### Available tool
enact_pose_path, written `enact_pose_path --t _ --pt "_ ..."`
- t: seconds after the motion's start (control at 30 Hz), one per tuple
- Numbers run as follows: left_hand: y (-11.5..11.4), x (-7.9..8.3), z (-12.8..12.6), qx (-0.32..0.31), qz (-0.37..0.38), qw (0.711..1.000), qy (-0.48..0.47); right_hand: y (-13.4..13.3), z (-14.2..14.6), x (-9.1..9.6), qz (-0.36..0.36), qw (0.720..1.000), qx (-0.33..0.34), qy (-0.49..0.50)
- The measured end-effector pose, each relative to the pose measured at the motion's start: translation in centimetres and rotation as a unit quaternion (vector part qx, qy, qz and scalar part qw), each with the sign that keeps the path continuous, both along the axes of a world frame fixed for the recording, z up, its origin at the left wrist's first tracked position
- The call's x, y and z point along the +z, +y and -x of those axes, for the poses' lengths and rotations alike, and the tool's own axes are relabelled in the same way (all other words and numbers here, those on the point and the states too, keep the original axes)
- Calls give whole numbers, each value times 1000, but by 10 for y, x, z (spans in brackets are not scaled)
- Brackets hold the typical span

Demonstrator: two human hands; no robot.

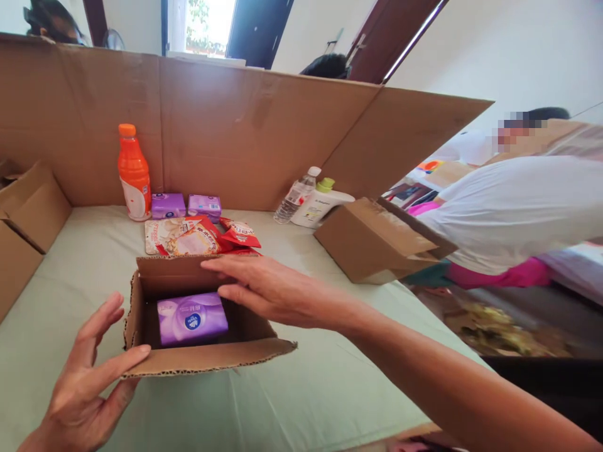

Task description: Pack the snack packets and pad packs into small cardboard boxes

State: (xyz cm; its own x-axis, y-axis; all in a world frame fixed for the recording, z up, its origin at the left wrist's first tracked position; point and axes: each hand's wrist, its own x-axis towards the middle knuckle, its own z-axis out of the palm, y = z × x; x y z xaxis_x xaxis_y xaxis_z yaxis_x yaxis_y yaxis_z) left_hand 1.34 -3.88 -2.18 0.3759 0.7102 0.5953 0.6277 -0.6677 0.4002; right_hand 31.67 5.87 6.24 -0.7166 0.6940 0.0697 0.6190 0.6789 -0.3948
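Note:
A small cardboard box (198, 363) stands with its top open in front of me. Inside it lies a purple tissue pack (191, 319). My left hand (89, 383) is at the box's near left corner, fingers spread, its thumb resting on the near flap. Over the right side of the box reaches my right hand (264, 289), fingers stretched out and holding nothing; they partly cover the box's right wall. Just behind the box are red and white snack bags (188, 235). Two more purple tissue packs (168, 206) sit beyond them.
An orange bottle (134, 172) stands at back left. A clear bottle (298, 196) and a white pump bottle (320, 206) lean near another cardboard box (377, 242) on the right. A tall cardboard screen (264, 138) closes off the back. A person in white (509, 207) is at the right.

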Motion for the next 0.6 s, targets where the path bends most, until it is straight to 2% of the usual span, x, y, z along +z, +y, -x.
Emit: enact_pose_path --t 0.17,0.27,0.37,0.43,0.53,0.6 --pt "0 -4 -6 -4 19 1000 14 12 -12 -5 -49 988 -15 145" --pt "3 1 -5 4 11 1000 23 5 -28 -5 -97 966 -81 227" --pt "8 4 -4 2 12 999 31 -14 -51 -13 -166 943 -175 229" --pt "13 7 -3 -14 9 998 64 -25 -63 -25 -184 934 -229 205" --pt "21 15 -3 -43 -6 993 114 -31 -72 -45 -151 927 -278 199" --pt "26 23 -4 -47 0 989 137 -30 -72 -55 -133 931 -267 213"
